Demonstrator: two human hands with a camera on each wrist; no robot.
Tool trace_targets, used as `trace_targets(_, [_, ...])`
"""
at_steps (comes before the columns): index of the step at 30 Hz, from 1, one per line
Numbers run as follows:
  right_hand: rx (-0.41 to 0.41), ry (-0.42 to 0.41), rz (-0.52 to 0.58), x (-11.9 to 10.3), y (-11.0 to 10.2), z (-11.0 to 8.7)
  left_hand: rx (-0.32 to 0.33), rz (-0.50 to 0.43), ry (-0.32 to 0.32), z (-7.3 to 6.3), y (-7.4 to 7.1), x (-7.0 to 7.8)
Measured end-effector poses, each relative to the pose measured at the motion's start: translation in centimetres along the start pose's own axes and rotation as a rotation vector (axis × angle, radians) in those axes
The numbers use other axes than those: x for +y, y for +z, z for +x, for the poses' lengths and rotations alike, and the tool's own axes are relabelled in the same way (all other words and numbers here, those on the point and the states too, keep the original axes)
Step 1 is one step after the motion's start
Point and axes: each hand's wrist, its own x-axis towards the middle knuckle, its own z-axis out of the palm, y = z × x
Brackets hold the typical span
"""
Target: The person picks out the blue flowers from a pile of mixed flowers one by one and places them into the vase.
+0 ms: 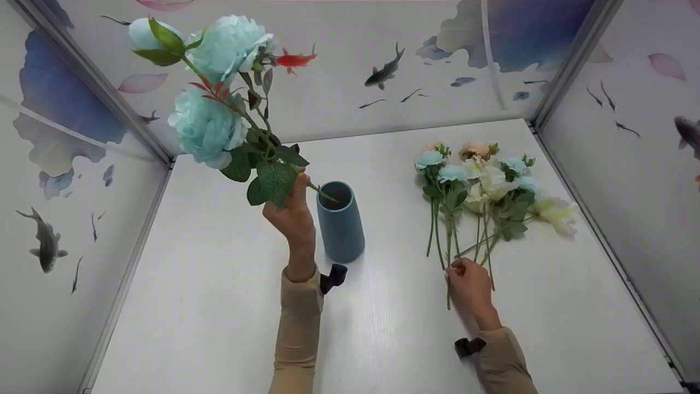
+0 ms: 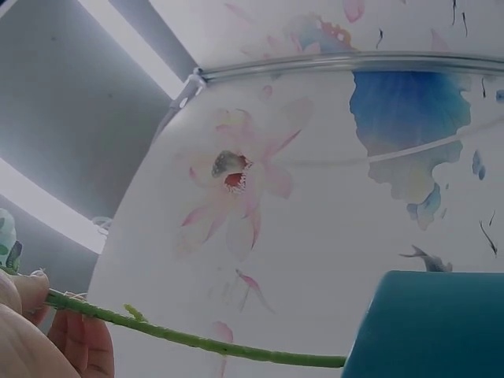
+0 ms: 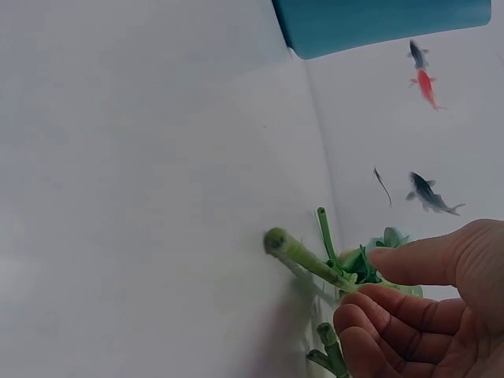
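Observation:
My left hand (image 1: 292, 210) pinches the stem (image 2: 197, 340) of a pale-blue artificial peony spray (image 1: 210, 123) with two open blooms, a bud and green leaves. Its lower end reaches over the mouth of the upright teal vase (image 1: 342, 232); how far it dips inside is unclear. On the table to the right, my right hand (image 1: 471, 284) has its fingers curled at a green stem (image 3: 303, 256), with thumb and index finger about it. That stem belongs to a group of lying artificial flowers (image 1: 453, 174); which bloom it carries is hard to tell.
Beside the right hand's stem lie white lily-like flowers (image 1: 492, 183), peach blooms (image 1: 476, 150) and more blue ones, their stems crossing. The white table (image 1: 229, 328) is bounded by printed panels (image 1: 339, 109) at the back and both sides.

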Motion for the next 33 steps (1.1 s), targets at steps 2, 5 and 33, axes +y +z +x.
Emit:
trace_targets(2, [-0.001, 0.003, 0.0, 0.0, 0.0, 0.1, 0.001, -0.001, -0.01, 0.0, 0.0, 0.0])
trace_targets(5, [0.0, 0.006, 0.003, 0.1, 0.1, 0.2, 0.0, 0.006, -0.017, -0.1, -0.1, -0.2])
trace_targets(33, [-0.07, 0.06, -0.01, 0.3, 0.3, 0.7, -0.047, 0.188, -0.02, -1.4, -1.0, -1.8])
